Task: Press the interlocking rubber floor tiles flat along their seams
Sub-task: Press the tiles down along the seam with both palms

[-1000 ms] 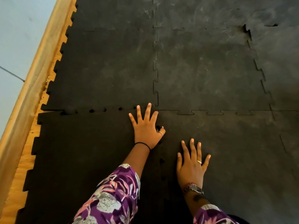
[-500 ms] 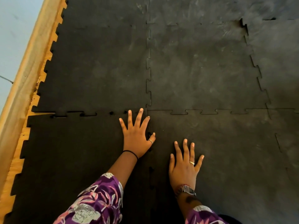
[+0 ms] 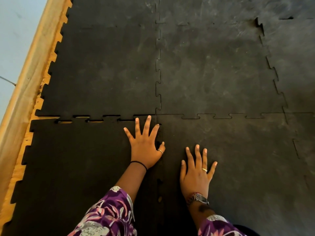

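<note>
Starting at the left, note the wooden border (image 3: 25, 86) and the strip of bare wood floor (image 3: 40, 106) showing beside the toothed edge of the rubber floor tiles (image 3: 213, 74). The tiles lie flat on the floor and fill most of the view; nothing here is carried on a worktop.

The near-left tile (image 3: 76, 159) is not yet seated. Along the cross seam (image 3: 95, 118) between it and the tile beyond, the tabs sit offset and wood shows through the gaps. This seam runs left to right across the view. Right of the four-tile corner, the same line appears closed.

Your left hand (image 3: 144, 147) lies flat on the near-left tile, fingers spread and pointing away from you, fingertips just short of the cross seam. Its grip is released; it holds nothing.

The lengthwise seam (image 3: 159, 183) runs away from you between your hands, with dark openings still visible along it.

Your right hand (image 3: 196, 174) lies flat on the near-right tile (image 3: 255, 167), fingers spread, grip also released.

The step in hand appears to be seating the corner joint. The next move likely calls for downward palm pressure worked leftward along the open cross seam, then along the lengthwise seam.
</note>
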